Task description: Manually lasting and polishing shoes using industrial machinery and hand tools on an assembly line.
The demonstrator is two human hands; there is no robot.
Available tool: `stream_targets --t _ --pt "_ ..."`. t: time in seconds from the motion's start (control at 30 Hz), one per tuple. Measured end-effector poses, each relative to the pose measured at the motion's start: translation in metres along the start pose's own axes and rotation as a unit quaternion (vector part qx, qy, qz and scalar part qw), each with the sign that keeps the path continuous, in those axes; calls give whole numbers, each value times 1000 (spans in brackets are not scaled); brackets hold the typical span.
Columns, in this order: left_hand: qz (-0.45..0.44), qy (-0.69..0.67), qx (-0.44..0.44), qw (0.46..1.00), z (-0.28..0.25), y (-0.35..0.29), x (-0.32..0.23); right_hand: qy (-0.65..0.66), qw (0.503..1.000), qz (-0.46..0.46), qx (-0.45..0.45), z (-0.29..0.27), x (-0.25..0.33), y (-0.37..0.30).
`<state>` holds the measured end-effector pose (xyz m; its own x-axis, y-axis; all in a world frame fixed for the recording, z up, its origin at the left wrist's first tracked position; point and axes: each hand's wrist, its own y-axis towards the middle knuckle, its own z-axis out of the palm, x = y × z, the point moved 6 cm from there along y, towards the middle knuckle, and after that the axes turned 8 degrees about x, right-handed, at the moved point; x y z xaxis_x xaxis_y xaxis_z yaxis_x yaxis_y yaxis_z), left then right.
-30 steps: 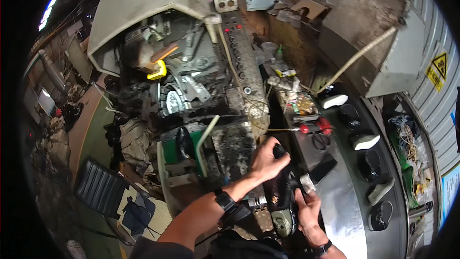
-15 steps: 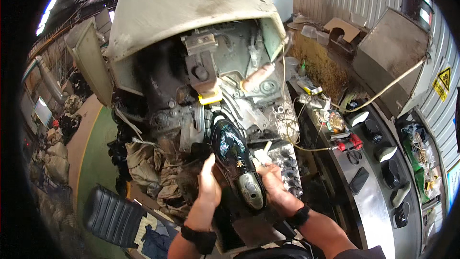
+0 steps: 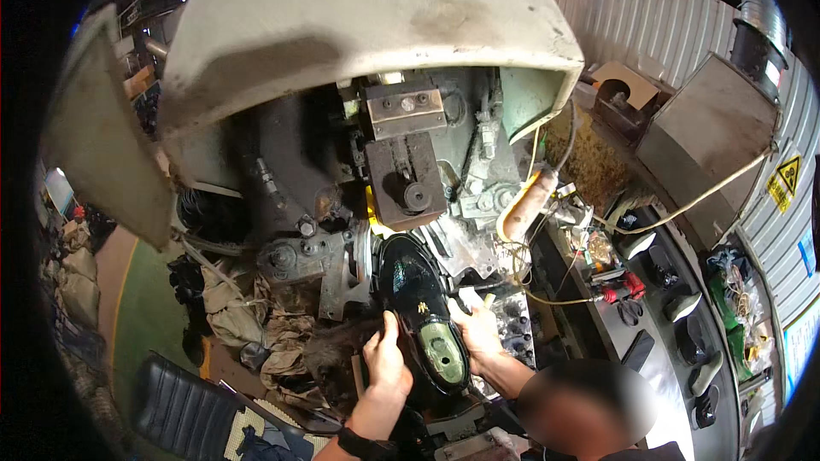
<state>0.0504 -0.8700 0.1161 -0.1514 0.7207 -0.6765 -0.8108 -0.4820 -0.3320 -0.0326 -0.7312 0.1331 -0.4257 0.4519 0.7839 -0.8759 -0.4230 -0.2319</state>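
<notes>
A glossy black shoe (image 3: 410, 282) with a gold ornament lies lengthwise before me, toe pointing away. Inside its opening sits a green shoe last (image 3: 444, 350) with a round hole in its top. The toe end is at the lower edge of a dark machine block (image 3: 406, 181), beside a yellow part. My left hand (image 3: 386, 365) closes against the shoe's left side with the thumb up; its fingers are partly hidden. On the right side, my right hand (image 3: 481, 339) grips the shoe near its opening, fingertips partly hidden, next to a small white piece (image 3: 470, 297).
A big pale hood (image 3: 376, 17) overhangs the machine. A tan-handled tool (image 3: 528, 205) hangs at right. Beyond it, a metal bench (image 3: 611, 316) carries a red tool (image 3: 623, 288) and a phone, with several shoes alongside. Cloths (image 3: 295, 350) and a black chair (image 3: 184, 401) are at left.
The head view has moved closer to the machine, so hood and block look larger. The shoe's toe now sits against the block's lower edge. Both hands stay at the shoe's sides.
</notes>
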Motion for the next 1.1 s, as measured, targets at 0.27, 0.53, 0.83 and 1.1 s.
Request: stream_targets --t 0.27,0.53,0.83,1.1 --pt "117 -12 -87 989 -22 18 42 48 996 6 69 -15 -21 20" --pt "75 -23 -95 992 -8 9 36 71 996 6 51 -22 -28 22" --pt "21 -57 -80 995 6 -7 21 46 998 29 -16 -5 -3 5" --pt "-128 -150 41 979 11 2 14 17 999 47 -9 -2 7 8"
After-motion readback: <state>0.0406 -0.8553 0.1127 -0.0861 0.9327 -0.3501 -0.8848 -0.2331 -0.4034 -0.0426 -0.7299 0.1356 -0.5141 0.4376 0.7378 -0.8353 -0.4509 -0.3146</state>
